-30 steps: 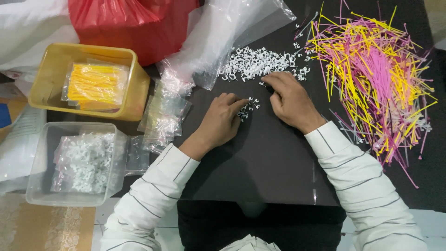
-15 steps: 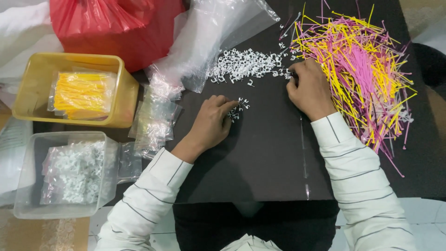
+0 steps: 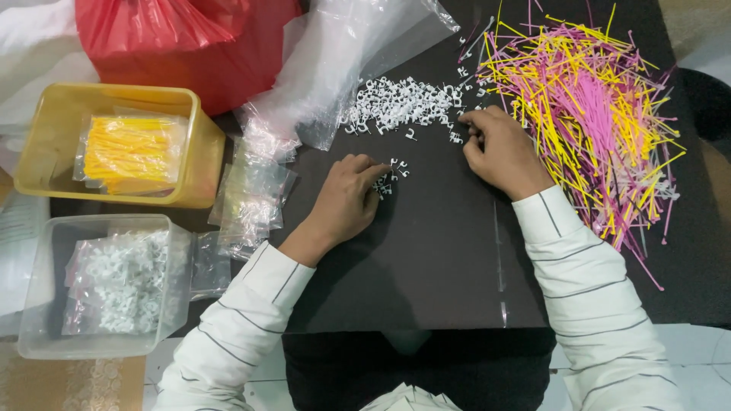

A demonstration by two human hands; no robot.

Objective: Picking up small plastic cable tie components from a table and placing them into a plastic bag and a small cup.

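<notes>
A heap of small white plastic clips (image 3: 396,103) lies on the black table (image 3: 426,266). My right hand (image 3: 499,148) rests at the heap's right end, fingers curled on a few clips, beside a large pile of pink and yellow cable ties (image 3: 590,114). My left hand (image 3: 350,198) lies palm down near the middle, its fingertips touching a small cluster of white clips (image 3: 390,176) set apart from the heap. Both sleeves are white with thin dark stripes.
A yellow tub (image 3: 194,160) holds a bag of yellow ties; a clear tub (image 3: 30,304) holds bagged white clips. Small empty clear bags (image 3: 247,198) lie between the tubs and my left hand. A large clear bag (image 3: 343,53) and a red bag (image 3: 183,46) sit behind.
My right hand moved from beside the small cluster up and right to the end of the clip heap. My left hand stayed by the cluster.
</notes>
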